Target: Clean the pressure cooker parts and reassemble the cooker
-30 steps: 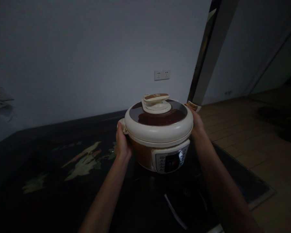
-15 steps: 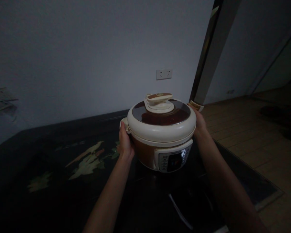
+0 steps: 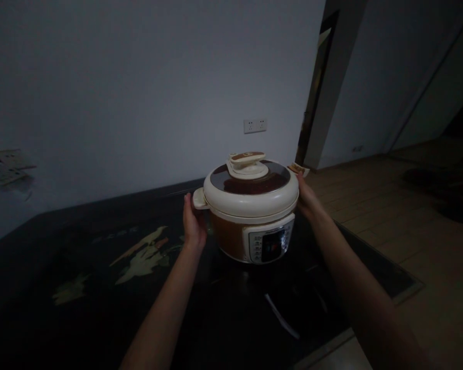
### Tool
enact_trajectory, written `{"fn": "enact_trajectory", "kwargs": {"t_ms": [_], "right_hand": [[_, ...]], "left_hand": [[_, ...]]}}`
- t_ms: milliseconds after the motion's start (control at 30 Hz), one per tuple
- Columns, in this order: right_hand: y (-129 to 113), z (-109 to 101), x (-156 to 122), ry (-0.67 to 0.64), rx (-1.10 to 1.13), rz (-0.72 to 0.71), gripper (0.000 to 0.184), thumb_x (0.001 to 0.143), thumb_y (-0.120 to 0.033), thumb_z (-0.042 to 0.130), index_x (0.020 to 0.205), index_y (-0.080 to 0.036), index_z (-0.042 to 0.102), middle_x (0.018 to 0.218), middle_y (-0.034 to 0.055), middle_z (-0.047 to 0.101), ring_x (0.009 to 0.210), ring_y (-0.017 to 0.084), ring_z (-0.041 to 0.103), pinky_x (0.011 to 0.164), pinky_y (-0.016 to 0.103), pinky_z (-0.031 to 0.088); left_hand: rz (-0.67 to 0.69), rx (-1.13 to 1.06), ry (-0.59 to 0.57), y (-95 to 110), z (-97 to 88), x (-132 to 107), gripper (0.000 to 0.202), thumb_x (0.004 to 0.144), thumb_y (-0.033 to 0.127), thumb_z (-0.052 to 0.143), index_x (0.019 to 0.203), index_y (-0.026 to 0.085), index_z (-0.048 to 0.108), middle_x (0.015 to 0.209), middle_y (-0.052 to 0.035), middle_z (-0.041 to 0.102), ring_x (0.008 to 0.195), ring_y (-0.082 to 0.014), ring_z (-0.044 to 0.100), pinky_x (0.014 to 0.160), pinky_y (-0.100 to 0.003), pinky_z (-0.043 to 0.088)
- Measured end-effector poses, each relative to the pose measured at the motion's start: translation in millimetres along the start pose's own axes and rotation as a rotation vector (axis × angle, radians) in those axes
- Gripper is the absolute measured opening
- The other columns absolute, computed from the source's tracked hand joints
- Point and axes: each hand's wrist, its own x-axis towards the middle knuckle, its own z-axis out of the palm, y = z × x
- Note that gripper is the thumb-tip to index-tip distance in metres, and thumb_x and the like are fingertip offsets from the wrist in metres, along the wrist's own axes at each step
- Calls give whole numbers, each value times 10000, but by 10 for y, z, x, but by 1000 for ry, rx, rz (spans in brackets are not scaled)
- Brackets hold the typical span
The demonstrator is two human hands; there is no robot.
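A cream and brown electric pressure cooker point(image 3: 250, 205) is between my two hands, its lid on and its front panel with dark display point(image 3: 273, 244) facing me. My left hand point(image 3: 195, 226) is at the left side handle point(image 3: 200, 199), holding it from below and outside. On the far side, my right hand point(image 3: 308, 198) grips the right handle point(image 3: 299, 169); some of its fingers are hidden behind the pot. The cooker is upright over the black glossy tabletop point(image 3: 111, 324). In this dim light I cannot tell whether its base touches the top.
Behind the table rises a pale wall with a double socket point(image 3: 255, 126). Leaf-shaped decoration point(image 3: 144, 259) marks the tabletop on the left. A thin whitish strip point(image 3: 281, 316) shows in front of the cooker. Tiled floor point(image 3: 351, 195) and a doorway lie to the right.
The cooker has moved away from me, closer to the wall, with both hands still at its handles. My left fingers have shifted outward at the left handle. The view has turned slightly.
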Motion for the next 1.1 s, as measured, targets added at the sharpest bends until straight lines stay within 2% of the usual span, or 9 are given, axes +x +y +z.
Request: {"fn": "enact_trajectory", "kwargs": {"t_ms": [133,167,267,333,433,533,633,800,1100], "right_hand": [[-75,-292,-556,10,25,139,520,845,-650,533,1153,-242,631,1195,94,702,1127,272,652,873,449,565],[-101,-369,-735,25,21,158,502,821,-626,587,1156,-255,633,1207,88,698,1145,279,642,893,457,555],[-160,-527,-1268,-8,-90,179,435,801,-528,666,1132,-247,668,1175,90,714,1129,287,649,956,455,519],[-147,-555,-1565,-108,-268,154,366,827,-476,639,1097,-236,692,1127,93,732,1054,290,681,902,428,546],[-37,-524,-1885,-202,-588,91,277,861,-395,565,1039,-235,703,986,78,755,881,270,716,758,390,575],[102,-494,-2072,-185,-769,64,219,845,-322,560,992,-240,701,964,87,735,875,278,695,775,419,551],[190,-499,-2170,-174,-869,56,185,840,-323,574,951,-237,694,978,113,699,971,316,647,829,455,514],[272,-498,-2215,-212,-947,26,57,815,-246,585,845,-248,633,910,80,650,920,277,625,792,401,503],[394,-419,-2051,-212,-953,-24,28,841,-233,552,815,-238,564,826,56,614,813,245,599,727,367,476]], "left_hand": [[307,70,80,314,-181,-183,275,829,367,665,1082,268,622,1241,-6,599,1269,-152,483,1127,-303,272],[491,162,43,399,-237,-275,271,828,317,663,1085,244,622,1197,-26,605,1205,-170,524,1104,-333,314],[600,273,-73,583,-397,-628,208,840,226,623,1046,247,641,1028,-9,632,1016,-167,590,986,-329,419],[649,473,-258,606,-474,-892,149,885,202,563,993,249,654,939,-10,634,928,-171,601,875,-309,470],[508,774,-718,477,-515,-1272,190,925,192,490,1013,251,647,983,-43,669,934,-191,627,823,-323,513],[334,1010,-1146,226,-506,-1592,314,912,174,484,1192,240,611,1224,-88,648,1136,-217,593,980,-395,488],[265,1172,-1368,-22,-518,-1810,456,920,243,509,1375,237,491,1465,-86,498,1364,-254,427,1117,-479,376],[366,1259,-1532,-230,-605,-1930,517,957,286,440,1466,336,369,1568,-33,356,1459,-245,279,1174,-543,251],[394,1319,-1527,-314,-590,-1780,518,953,317,438,1466,333,368,1577,-36,335,1468,-253,250,1181,-566,198]]}}
